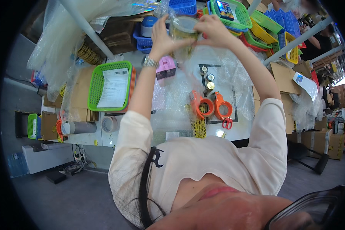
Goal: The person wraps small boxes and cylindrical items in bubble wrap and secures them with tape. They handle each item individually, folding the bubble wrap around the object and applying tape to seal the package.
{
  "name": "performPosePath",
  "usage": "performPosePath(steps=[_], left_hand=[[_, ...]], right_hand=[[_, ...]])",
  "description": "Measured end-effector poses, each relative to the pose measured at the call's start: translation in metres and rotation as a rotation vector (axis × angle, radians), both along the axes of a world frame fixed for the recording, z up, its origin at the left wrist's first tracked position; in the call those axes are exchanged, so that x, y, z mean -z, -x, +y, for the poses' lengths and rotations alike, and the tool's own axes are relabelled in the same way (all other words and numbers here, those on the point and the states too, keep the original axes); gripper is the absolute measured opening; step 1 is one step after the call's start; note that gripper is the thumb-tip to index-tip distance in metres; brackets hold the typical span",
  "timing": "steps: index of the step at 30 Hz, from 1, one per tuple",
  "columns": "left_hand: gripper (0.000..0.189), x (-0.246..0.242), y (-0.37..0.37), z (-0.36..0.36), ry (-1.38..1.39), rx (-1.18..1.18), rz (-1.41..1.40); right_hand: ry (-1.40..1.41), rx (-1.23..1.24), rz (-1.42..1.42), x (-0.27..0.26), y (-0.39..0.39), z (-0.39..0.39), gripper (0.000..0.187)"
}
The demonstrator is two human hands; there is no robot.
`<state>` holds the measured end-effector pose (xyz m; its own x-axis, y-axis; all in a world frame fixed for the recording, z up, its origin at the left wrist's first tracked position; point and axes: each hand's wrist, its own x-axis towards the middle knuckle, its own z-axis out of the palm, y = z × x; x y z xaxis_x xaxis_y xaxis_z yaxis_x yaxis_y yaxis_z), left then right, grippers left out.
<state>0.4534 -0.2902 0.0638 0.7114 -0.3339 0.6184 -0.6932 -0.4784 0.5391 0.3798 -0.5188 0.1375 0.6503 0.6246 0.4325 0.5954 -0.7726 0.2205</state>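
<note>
My left hand (162,38), with a metal watch on the wrist, is raised at the far side of the table, thumb and fingers spread. My right hand (214,31) is opposite it, fingers curled and blurred by motion; whether it grips anything is unclear. Between and behind them stands a clear lidded plastic container (185,24) with greenish-yellow contents; contact with it cannot be told. Beneath the hands, clear bubble wrap (172,95) covers part of the table. Pink boxes (166,67) lie under my left wrist. Three small round-topped containers (210,77) stand in a row to the right.
Two orange tape dispensers (223,106) and red-handled scissors (227,123) lie nearer me. On the left are stacked baskets, the top one green (93,95) with a printed sheet inside, and a tape roll (109,124). Metal posts (87,28) and colored baskets (264,21) border the far side.
</note>
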Motion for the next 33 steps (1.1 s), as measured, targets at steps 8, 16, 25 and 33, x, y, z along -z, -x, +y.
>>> performPosePath(steps=[8,16,25,33], left_hand=[[0.097,0.041,0.050,-0.016,0.429,0.549,1.424],[0.054,0.104,0.231,0.086,0.274,0.652,1.260],[0.039,0.176,0.269,0.184,0.361,0.144,1.134],[0.039,0.179,0.252,0.165,-0.139,0.123,0.497]], right_hand=[[0.243,0.579,0.021,0.068,-0.118,-0.053,0.038],[0.252,0.697,0.135,0.158,-0.126,-0.017,0.046],[-0.275,0.741,0.036,0.211,-0.081,-0.002,0.069],[-0.280,0.374,1.004,0.110,0.193,0.037,0.052]])
